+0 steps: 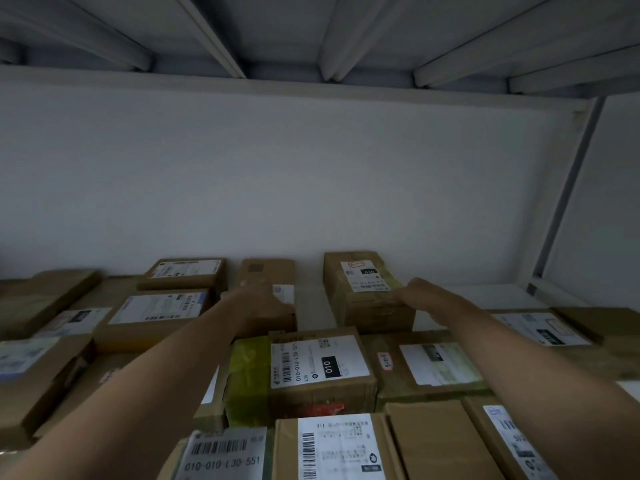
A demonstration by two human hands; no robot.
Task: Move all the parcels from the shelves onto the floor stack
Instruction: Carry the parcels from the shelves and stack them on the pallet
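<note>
In the head view, the left hand (258, 297) lies on top of a flat brown parcel (266, 271) just behind the 010-label parcel (318, 363), which sits mid-shelf. Its fingers are stretched out rather than curled, though motion blur hides whether any of them hook over an edge. The right hand (424, 294) is behind and to the right of the 010-label parcel, fingers spread and loosely straight. Their tips touch the right side of a tall parcel (363, 289) without closing round it. Both parcels stand at the back, close to the wall and apart from each other. Both forearms cross over the parcels lying left and right of the 010-label parcel and cover parts of them. The front row (339, 448), nearer than the 010-label parcel, is cut off by the bottom edge. The small print on most labels is too soft to read, and the parcels far to the left are blurred. All of them rest on a white metal shelf (485, 296), bare only to the right of the tall parcel. A plain pale wall (311, 168) rises behind. The ribbed underside of the upper shelf (277, 29) spans overhead, and a grey upright post (568, 188) stands far to the right.
</note>
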